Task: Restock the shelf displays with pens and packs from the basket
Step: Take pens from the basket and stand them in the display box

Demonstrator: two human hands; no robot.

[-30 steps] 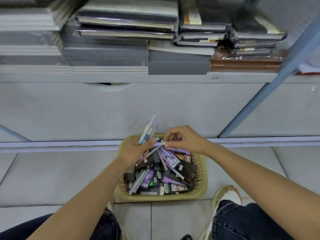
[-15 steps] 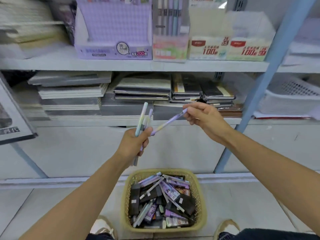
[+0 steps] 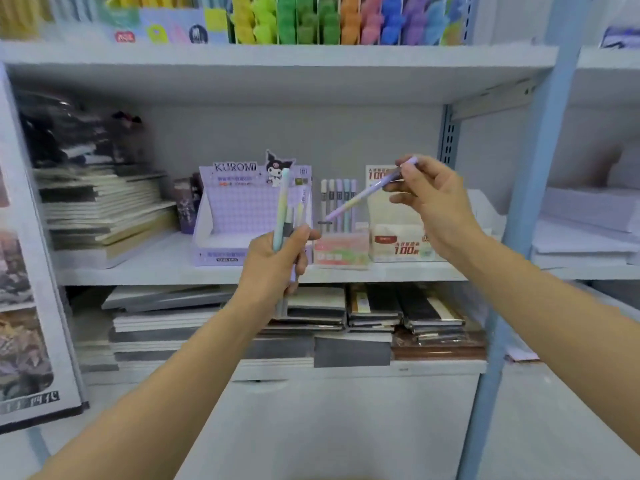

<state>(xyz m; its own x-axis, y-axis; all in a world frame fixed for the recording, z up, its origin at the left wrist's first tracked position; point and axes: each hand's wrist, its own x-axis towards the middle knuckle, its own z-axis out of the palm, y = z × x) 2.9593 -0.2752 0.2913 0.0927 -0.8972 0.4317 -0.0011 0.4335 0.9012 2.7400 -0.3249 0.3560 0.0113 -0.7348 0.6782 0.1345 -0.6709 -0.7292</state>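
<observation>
Pastel pens (image 3: 282, 206) gripped in left hand (image 3: 273, 265), lower ends hidden; right hand (image 3: 433, 202) pinches lilac pen (image 3: 360, 197).

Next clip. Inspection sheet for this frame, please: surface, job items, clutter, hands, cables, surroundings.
Surface: white middle shelf, displays standing side by side on it.
Job's things: bundle of pens held upright; single purple pen held slanted; Kuromi display box, whose front tray looks unfilled; pastel pen stand beside it. The basket is out of view.
Clutter: notebook stacks at the left of the shelf, more on the lower shelf.
Hands: left hand grips the bundle; right hand pinches the single pen.
Cables: nothing seen.
Surroundings: blue upright post; blurred colourful items on the top shelf.
</observation>
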